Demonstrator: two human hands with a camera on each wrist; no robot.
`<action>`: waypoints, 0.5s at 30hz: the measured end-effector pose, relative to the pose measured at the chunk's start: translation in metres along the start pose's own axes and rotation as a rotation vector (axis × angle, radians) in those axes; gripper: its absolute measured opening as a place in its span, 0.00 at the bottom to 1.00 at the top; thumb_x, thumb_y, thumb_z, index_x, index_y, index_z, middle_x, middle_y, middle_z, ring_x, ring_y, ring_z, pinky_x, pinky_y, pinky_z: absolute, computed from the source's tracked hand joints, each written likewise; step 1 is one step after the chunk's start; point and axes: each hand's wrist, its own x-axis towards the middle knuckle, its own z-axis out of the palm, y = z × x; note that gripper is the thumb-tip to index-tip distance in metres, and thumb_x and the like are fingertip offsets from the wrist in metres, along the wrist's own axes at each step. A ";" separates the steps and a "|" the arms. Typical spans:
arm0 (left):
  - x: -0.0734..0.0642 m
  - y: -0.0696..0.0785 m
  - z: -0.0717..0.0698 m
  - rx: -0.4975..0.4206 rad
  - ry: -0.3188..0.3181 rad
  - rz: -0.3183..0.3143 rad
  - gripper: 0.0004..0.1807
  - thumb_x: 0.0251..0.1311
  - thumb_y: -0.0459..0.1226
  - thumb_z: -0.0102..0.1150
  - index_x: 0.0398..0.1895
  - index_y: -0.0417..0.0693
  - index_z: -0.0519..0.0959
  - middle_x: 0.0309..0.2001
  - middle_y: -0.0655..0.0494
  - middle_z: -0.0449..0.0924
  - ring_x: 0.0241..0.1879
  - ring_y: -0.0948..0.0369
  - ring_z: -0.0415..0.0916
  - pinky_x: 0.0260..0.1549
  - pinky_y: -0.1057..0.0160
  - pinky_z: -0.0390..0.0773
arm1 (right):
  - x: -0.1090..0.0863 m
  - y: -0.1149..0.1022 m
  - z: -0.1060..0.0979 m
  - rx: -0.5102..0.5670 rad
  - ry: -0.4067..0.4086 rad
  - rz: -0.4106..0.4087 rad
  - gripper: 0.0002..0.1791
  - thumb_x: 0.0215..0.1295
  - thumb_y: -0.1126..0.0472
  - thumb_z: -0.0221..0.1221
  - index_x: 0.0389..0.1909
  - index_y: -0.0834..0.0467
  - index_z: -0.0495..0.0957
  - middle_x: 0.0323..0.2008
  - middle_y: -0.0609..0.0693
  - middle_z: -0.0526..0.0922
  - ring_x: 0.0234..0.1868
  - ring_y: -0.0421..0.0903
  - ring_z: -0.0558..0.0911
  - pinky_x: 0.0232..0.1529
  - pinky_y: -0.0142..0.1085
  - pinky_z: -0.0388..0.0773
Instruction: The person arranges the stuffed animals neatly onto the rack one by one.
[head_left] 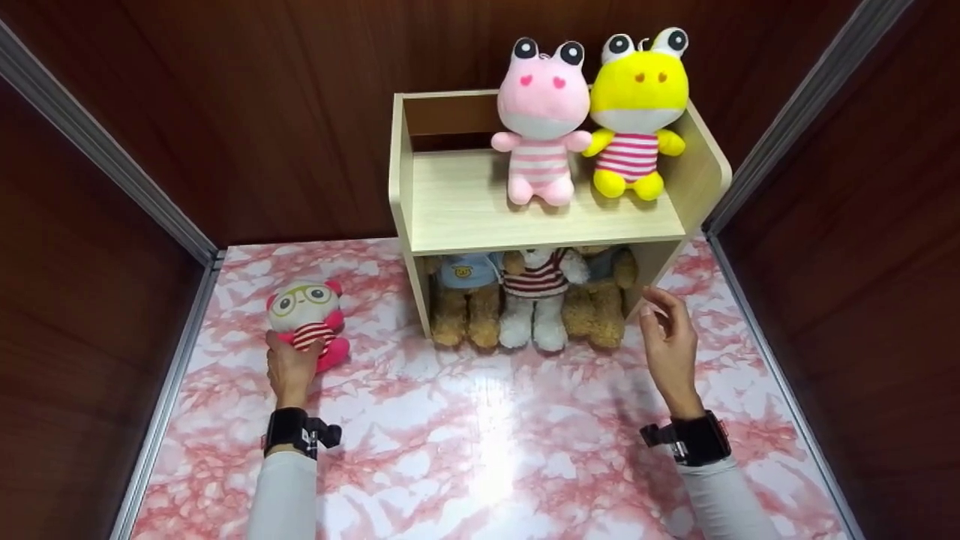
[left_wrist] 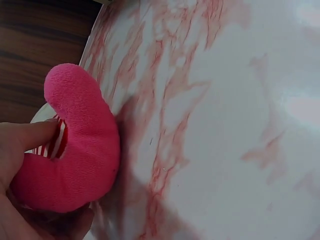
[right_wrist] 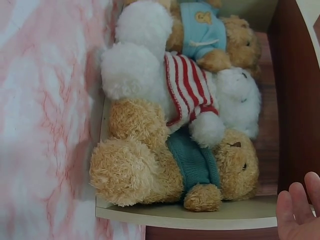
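My left hand (head_left: 292,369) grips a pink plush panda (head_left: 303,309) with printed glasses and a striped front, at the left of the floor. In the left wrist view the thumb presses the striped belly of the panda (left_wrist: 85,145); its head is mostly hidden there. Near the right side panel of a small wooden shelf (head_left: 480,244) is my right hand (head_left: 670,345), holding nothing, fingers slightly bent. Several fingertips of the right hand (right_wrist: 300,207) show beside the shelf's edge in the right wrist view.
On the upper board sit a pink frog plush (head_left: 544,124) and a yellow frog plush (head_left: 640,112). Below are a blue-shirted bear (head_left: 466,300), a white bear in stripes (head_left: 534,300) and a teal-vested bear (right_wrist: 195,162). Dark wood walls (head_left: 300,112) enclose the marbled floor.
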 end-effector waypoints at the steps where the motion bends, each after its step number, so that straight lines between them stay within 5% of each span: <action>1: 0.000 -0.001 0.001 -0.011 0.000 -0.004 0.51 0.65 0.47 0.66 0.78 0.34 0.46 0.65 0.21 0.66 0.63 0.26 0.67 0.61 0.30 0.66 | 0.000 0.000 0.000 -0.001 -0.003 0.001 0.18 0.74 0.78 0.52 0.62 0.76 0.71 0.60 0.74 0.75 0.61 0.51 0.77 0.60 0.30 0.74; 9: -0.008 -0.006 0.005 -0.123 0.071 -0.073 0.44 0.66 0.44 0.66 0.78 0.45 0.53 0.63 0.26 0.72 0.62 0.28 0.69 0.58 0.31 0.68 | -0.001 -0.001 0.002 0.014 -0.006 0.003 0.18 0.74 0.77 0.53 0.62 0.77 0.71 0.59 0.75 0.75 0.60 0.43 0.77 0.61 0.30 0.73; 15: -0.018 -0.001 0.009 -0.292 0.153 -0.012 0.39 0.64 0.40 0.69 0.73 0.45 0.59 0.58 0.33 0.77 0.60 0.35 0.73 0.60 0.38 0.68 | -0.002 -0.003 0.002 0.003 -0.010 -0.012 0.18 0.74 0.78 0.52 0.62 0.78 0.70 0.59 0.73 0.76 0.60 0.43 0.77 0.60 0.29 0.73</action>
